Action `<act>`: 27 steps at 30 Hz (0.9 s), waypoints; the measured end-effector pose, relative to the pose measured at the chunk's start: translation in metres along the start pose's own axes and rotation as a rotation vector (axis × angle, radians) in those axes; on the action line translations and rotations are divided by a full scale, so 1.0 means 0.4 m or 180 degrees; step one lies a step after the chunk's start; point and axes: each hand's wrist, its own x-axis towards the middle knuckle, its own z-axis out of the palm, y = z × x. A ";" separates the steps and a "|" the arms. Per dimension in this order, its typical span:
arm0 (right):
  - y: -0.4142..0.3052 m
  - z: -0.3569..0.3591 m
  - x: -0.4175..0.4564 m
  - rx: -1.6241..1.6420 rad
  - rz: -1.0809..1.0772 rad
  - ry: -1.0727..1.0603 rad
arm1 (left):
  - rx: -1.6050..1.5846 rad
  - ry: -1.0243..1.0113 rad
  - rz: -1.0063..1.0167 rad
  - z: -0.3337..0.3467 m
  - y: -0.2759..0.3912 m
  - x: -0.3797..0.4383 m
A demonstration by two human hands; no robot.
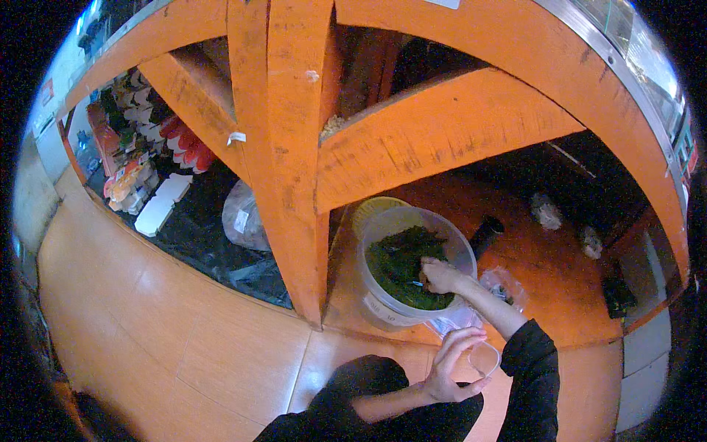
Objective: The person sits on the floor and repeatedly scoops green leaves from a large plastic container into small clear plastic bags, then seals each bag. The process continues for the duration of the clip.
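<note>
My left hand [455, 367] holds a small clear plastic cup [486, 358] by its rim, in front of the bucket and above the floor. My right hand [440, 276] reaches into a large translucent plastic bucket [469, 248]. Its fingers are closed around a utensil, mostly hidden, whose thin pale end [417, 283] shows beside the fist. Dark green, loose leafy material [400, 259] fills much of the bucket. The bucket wall bears handwriting. Beneath my left hand, partly covered, lies a clear plastic bag [455, 321].
Orange wooden beams [295, 138] rise close in front, framing the low shelf [574, 298]. Behind the bucket is a yellowish round lid or tub [381, 210]. A crumpled clear bag [504, 287] lies to its right. At left are a filled plastic bag [246, 218] and white cardboard [164, 204].
</note>
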 end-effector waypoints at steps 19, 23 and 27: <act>-0.194 -0.109 0.034 0.0720 -0.0215 0.1424 | 0.2009 0.2058 0.0691 -0.248 -0.029 0.057; -0.099 -0.133 -0.038 0.2114 0.0215 0.1092 | 0.2076 0.2477 0.0502 -0.265 -0.026 0.078; -0.036 -0.155 -0.059 0.3153 0.0536 0.0460 | 0.2058 0.2557 0.0485 -0.248 -0.012 0.105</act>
